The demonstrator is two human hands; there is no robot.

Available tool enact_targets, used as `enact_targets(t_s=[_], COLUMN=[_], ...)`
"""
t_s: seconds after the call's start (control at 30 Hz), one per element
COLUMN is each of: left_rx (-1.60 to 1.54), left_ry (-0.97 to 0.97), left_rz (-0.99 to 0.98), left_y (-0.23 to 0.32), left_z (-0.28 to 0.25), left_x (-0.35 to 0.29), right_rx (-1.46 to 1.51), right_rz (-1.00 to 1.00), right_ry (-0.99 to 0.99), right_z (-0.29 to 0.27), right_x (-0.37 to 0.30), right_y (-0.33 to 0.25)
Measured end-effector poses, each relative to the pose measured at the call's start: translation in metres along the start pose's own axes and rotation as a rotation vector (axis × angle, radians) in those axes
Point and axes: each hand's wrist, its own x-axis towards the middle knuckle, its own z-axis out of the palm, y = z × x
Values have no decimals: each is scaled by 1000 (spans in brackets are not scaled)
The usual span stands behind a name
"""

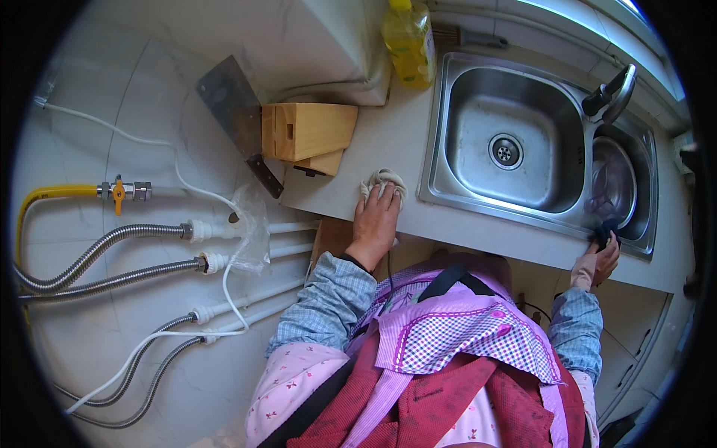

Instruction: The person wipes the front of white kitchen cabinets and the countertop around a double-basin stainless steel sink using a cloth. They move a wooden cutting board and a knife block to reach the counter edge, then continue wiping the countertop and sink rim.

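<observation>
My left hand presses on a bunched off-white cloth on the countertop, left of the sink, its fingers curled over it. At the front rim of the small right basin, my right hand grips something small and dark blue that looks like a cloth. Only part of that dark thing shows. A round, shiny bowl sits in the small basin. The large steel basin lies between my hands.
A wooden knife block stands at the counter's left end, beside a cleaver. A bottle of yellow liquid and a brush are behind. The dark faucet overhangs the sink. Pipes and hoses run along the left.
</observation>
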Motion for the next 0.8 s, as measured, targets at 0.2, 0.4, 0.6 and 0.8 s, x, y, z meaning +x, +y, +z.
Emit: enact_targets(t_s=[0.2, 0.4, 0.6, 0.8], left_rx=[-22, -27, 2, -10], left_ry=[88, -19, 47, 13], left_rz=[-6, -22, -39, -36], left_y=[2, 9, 5, 4], left_z=[-3, -11, -2, -2], left_x=[47, 4, 45, 34], right_rx=[6, 25, 34, 42], right_rz=[-14, -27, -16, -14], right_ry=[-12, -7, 1, 12], right_z=[1, 1, 0, -1], right_x=[0, 0, 0, 1], right_y=[1, 3, 1, -1])
